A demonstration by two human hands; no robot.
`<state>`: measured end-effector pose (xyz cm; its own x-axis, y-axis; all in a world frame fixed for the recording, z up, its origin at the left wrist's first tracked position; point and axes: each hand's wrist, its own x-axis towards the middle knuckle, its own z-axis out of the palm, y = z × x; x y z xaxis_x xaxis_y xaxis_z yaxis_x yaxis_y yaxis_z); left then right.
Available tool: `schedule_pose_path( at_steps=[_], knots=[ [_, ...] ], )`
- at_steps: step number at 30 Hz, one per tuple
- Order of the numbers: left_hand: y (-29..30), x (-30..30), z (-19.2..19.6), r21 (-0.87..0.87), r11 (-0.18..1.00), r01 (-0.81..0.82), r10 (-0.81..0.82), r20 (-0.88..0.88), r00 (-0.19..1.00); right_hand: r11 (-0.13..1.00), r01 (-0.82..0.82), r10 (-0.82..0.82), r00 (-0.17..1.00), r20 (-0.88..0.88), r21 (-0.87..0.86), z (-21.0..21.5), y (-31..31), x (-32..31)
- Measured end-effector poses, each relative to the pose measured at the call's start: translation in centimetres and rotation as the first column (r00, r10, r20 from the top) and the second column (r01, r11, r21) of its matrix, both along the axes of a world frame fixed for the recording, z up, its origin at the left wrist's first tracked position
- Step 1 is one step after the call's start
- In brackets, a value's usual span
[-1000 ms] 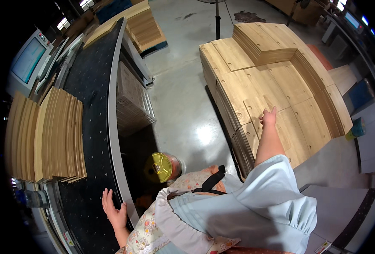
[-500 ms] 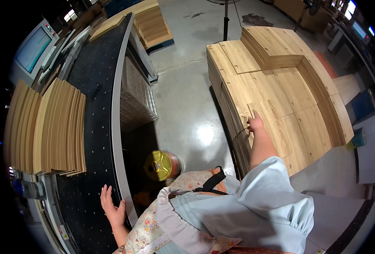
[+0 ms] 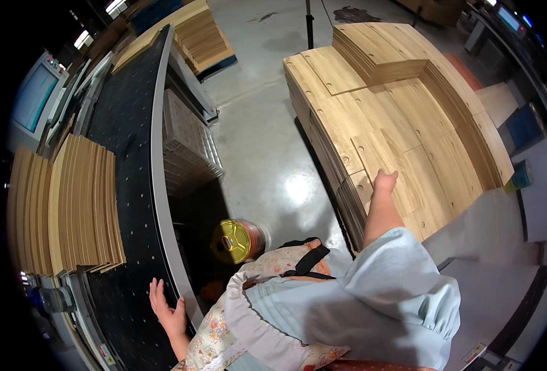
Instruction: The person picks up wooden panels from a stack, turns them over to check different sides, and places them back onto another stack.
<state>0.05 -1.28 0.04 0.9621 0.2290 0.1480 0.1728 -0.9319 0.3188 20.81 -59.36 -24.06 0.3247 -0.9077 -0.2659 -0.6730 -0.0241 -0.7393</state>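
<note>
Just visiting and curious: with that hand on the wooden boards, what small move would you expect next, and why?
Probably closing the fingers on the top board. The right hand rests on the near edge of the stack of wooden panels without clearly gripping one, while the left hand lies open on the black table beside standing boards.

Right hand (image 3: 385,182) is out over the stacked wooden panels (image 3: 403,142), resting on the top panel near the stack's near-left corner. These are pale, light-grained boards, flat and rectangular, dotted with small drilled holes, laid in neat side-by-side piles; a taller pile sits at the far end. Left hand (image 3: 167,312) lies open, fingers spread, flat on the black perforated counter (image 3: 125,161) close to its pale front edge.
</note>
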Motion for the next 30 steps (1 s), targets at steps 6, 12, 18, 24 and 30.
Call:
schedule_pose_path(
  at_steps=[6, 12, 18, 24, 30],
  knots=[
    [-0.3, 0.0, 0.0, -0.013, 1.0, -0.017, 0.017, -0.005, 1.0, 0.98, 0.193, -0.195, 0.978, -0.069, -0.043, 3.0, -2.0, -3.7],
    [-0.6, -0.1, 0.4, -0.002, 1.0, -0.007, 0.007, -0.011, 1.0, 0.919, 0.388, -0.362, 0.899, -0.247, 0.065, 3.1, -4.4, -7.6],
    [-0.6, 0.1, 0.5, -0.017, 1.0, 0.003, -0.004, -0.047, 0.999, 0.888, 0.387, -0.357, 0.92, -0.161, 0.248, -6.2, -5.9, -11.8],
    [-0.4, 0.2, 0.2, 0.006, 0.999, 0.033, -0.033, -0.037, 0.999, 0.896, 0.313, -0.308, 0.949, -0.068, 0.316, -8.1, -4.2, -9.7],
    [-0.4, -0.4, 0.0, 0.023, 1.0, -0.001, 0.001, -0.028, 1.0, 0.93, 0.327, -0.264, 0.912, -0.313, 0.169, -4.1, -2.9, -8.8]
  ],
)
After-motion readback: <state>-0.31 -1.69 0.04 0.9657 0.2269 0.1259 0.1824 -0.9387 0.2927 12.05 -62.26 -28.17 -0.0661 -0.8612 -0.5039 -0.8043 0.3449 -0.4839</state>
